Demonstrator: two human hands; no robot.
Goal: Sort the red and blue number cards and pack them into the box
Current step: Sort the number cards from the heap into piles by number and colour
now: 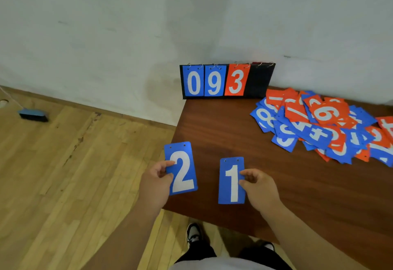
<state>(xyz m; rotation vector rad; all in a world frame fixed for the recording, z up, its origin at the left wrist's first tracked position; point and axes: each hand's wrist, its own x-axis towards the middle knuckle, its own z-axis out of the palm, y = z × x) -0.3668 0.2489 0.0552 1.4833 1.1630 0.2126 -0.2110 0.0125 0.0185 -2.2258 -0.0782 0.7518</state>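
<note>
My left hand (pixel 156 181) pinches a blue card with a white 2 (pixel 182 168) by its left edge, over the table's near left corner. A blue card with a white 1 (pixel 231 181) is pinched at its right edge by my right hand (pixel 258 186), just above the table. A jumbled pile of red and blue number cards (pixel 325 125) lies at the table's right. A black flip scoreboard (pixel 258 81) leans against the wall at the table's back edge, showing blue 0, blue 9 and red 3. No box is in view.
The dark wooden table (pixel 223 125) stands in a room corner against a white wall. Wooden floor lies to the left, with a blue brush (pixel 33 114) on it. My shoes (pixel 193 233) show below the table's near edge.
</note>
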